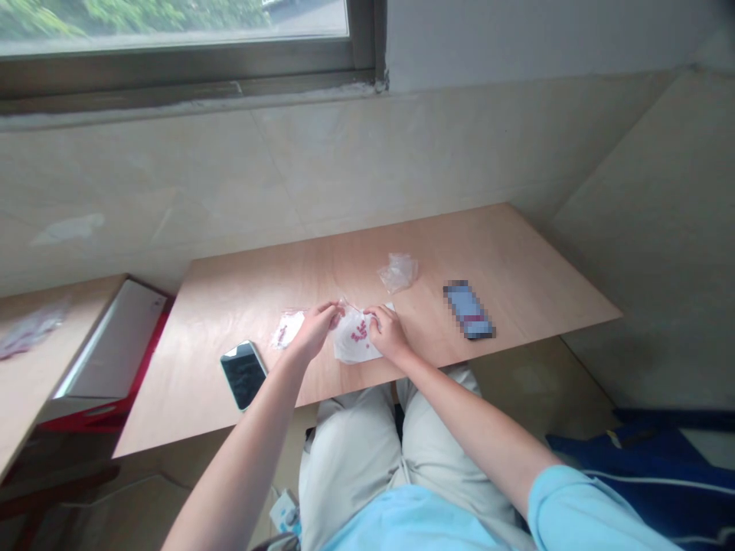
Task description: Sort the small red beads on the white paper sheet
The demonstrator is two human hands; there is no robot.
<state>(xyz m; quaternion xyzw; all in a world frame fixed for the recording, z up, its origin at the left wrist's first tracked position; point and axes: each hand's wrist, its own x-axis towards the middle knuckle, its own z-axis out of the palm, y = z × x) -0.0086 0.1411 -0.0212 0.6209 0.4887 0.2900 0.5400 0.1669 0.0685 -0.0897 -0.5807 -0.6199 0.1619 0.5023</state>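
Observation:
My left hand is closed, its thumb and fingertips pinched together at the upper left of a white sheet. Across from it, my right hand is closed too, fingers curled over the sheet's right side. Between the two hands runs a thin pale line, too fine to tell whether it is a strand or the edge of clear plastic. Small red pieces lie in a loose cluster on the sheet. Left of my left hand is a small clear packet with red bits and white paper.
Crumpled clear plastic bags lie beyond my right hand on the wooden table. A dark-screened phone rests near my left forearm, and a blurred-out device sits at right. Another table stands at left.

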